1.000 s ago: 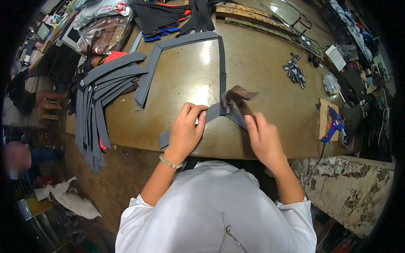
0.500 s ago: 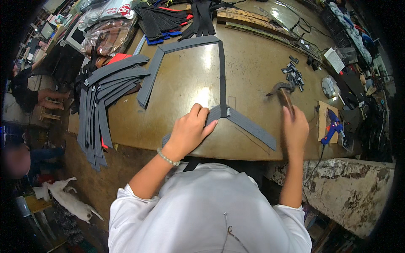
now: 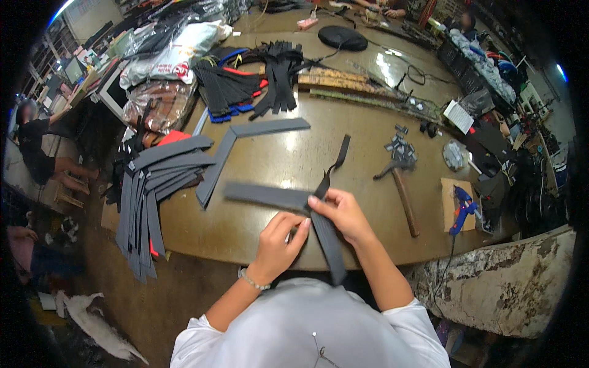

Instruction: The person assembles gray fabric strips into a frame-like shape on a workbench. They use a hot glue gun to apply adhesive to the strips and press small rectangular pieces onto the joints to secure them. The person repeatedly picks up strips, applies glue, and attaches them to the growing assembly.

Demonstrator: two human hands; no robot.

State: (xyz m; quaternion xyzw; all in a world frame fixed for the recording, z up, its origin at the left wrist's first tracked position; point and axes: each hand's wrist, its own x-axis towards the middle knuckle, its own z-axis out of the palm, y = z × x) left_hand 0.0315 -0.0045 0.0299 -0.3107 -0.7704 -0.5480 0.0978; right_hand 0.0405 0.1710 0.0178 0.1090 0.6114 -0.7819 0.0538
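Above the table's near edge, my right hand (image 3: pixel 346 218) grips a grey angled strip (image 3: pixel 264 195) at its bend. A narrow black strap (image 3: pixel 335 165) rises curling from that bend, its far end loose. Below the bend, my left hand (image 3: pixel 279 242) has its fingers curled and pinched close to the strip; what they hold, if anything, is hidden. A hammer (image 3: pixel 406 202) with a wooden handle lies to the right, its head beside a cluster of small dark pieces (image 3: pixel 400 145). Another grey angled strip (image 3: pixel 230 141) lies farther away on the table.
At left, a heap of grey strips (image 3: pixel 144 202) overhangs the table edge. Black straps (image 3: pixel 282 73) and plastic-wrapped goods (image 3: pixel 156 107) sit behind. A blue glue gun (image 3: pixel 463 208) rests on cardboard at right, its cord hanging down. A white cat (image 3: pixel 95 325) lies on the floor.
My right hand has let go of the hammer and moved left onto the angled strip. The strip and black strap are lifted and turned, with the strap off the far strip. The view has tilted up.
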